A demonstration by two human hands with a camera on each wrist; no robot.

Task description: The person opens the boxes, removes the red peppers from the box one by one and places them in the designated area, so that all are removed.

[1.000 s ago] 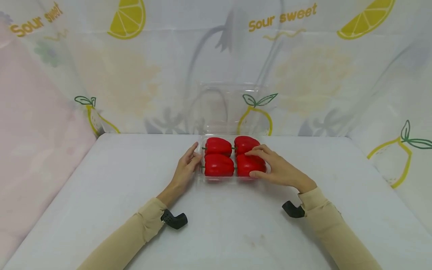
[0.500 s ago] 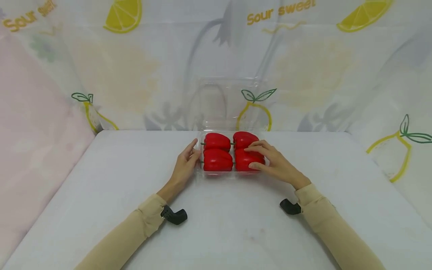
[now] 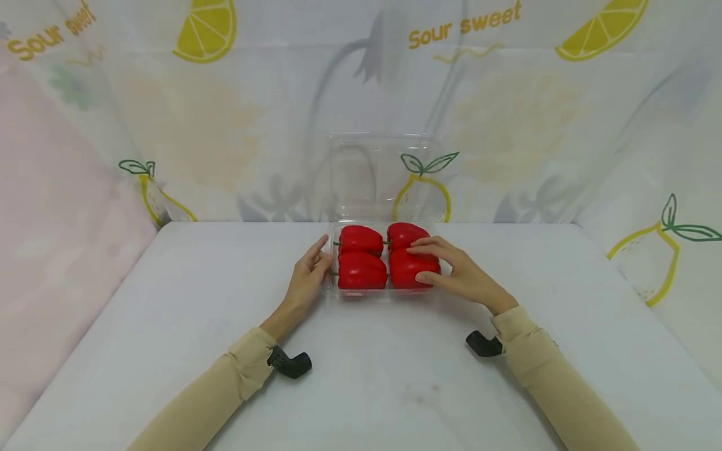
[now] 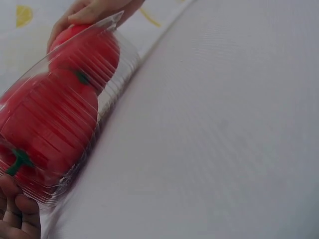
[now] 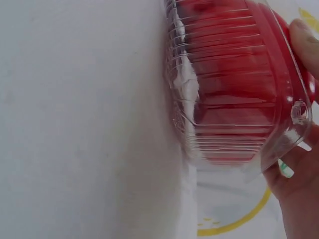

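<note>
A clear plastic clamshell tray (image 3: 329, 289) holding four red peppers (image 3: 361, 270) sits near the far edge of the desk (image 3: 361, 376), its lid (image 3: 378, 175) standing open behind. The left hand (image 3: 307, 282) rests straight fingers against the tray's left wall; the right hand (image 3: 459, 272) curls its grip over the right-hand peppers. Uneven pressure could probably buckle the thin wall or skid the tray.

My fingers (image 5: 305, 42) on a clear clamshell box (image 5: 219, 144) of red peppers (image 5: 234, 84).
The ribbed plastic box sits on the white desk (image 5: 79, 124); my thumb touches its near corner, a fingertip rests on the peppers' top.
</note>
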